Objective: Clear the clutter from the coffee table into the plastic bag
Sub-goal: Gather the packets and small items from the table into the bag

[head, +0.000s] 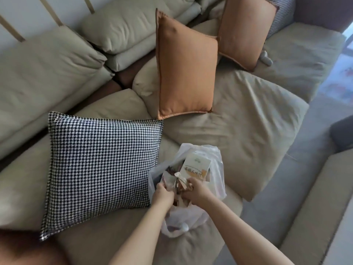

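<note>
A thin white plastic bag [215,169] lies on the beige sofa seat, right of the houndstooth cushion. Inside it I see a white box with an orange picture and printed characters [196,167], plus brownish and dark items I cannot make out. My left hand [162,194] grips the bag's left handle with curled fingers. My right hand [194,190] grips the other handle, close beside the left. The twisted handle ends [179,178] stick up between the two hands. The lower part of the bag bulges toward me under my wrists.
A black-and-white houndstooth cushion [103,169] lies just left of the bag. Two orange cushions [183,73] stand farther back on the beige sofa [248,115]. Grey floor [286,197] runs along the right, with a beige furniture edge [324,207] at the far right.
</note>
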Action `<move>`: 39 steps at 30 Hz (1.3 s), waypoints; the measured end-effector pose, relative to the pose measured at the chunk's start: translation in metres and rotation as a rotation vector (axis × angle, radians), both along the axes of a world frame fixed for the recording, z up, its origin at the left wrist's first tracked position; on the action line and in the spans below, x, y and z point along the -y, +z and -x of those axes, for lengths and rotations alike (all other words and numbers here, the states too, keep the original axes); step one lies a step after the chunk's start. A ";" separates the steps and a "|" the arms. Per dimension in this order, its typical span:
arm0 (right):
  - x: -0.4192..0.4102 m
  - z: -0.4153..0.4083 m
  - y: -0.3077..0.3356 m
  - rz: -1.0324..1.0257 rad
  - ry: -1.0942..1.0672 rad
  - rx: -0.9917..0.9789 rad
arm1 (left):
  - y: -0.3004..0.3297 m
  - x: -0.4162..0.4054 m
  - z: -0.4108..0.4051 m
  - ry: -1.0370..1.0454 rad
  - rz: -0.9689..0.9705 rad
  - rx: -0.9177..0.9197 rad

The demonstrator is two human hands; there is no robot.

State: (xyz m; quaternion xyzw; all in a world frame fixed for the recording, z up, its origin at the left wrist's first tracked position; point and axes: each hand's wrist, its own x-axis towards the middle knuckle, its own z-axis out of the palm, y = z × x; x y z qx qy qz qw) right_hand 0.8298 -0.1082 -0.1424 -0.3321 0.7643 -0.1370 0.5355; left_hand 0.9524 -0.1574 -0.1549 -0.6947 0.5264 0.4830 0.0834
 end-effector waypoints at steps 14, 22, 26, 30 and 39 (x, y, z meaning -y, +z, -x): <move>-0.009 0.022 0.005 -0.044 -0.084 0.007 | 0.011 0.010 0.022 -0.171 -0.105 -0.016; -0.080 0.083 0.013 -0.056 -0.217 -0.039 | 0.023 -0.030 0.098 -0.378 -0.099 -0.011; -0.133 0.131 0.012 -0.057 -0.308 -0.054 | 0.023 -0.077 0.159 -0.496 -0.069 -0.027; -0.191 0.180 0.009 -0.053 -0.395 -0.057 | 0.021 -0.131 0.218 -0.652 -0.097 -0.017; -0.358 0.290 0.004 -0.150 -0.610 -0.099 | 0.019 -0.268 0.346 -1.163 -0.012 0.097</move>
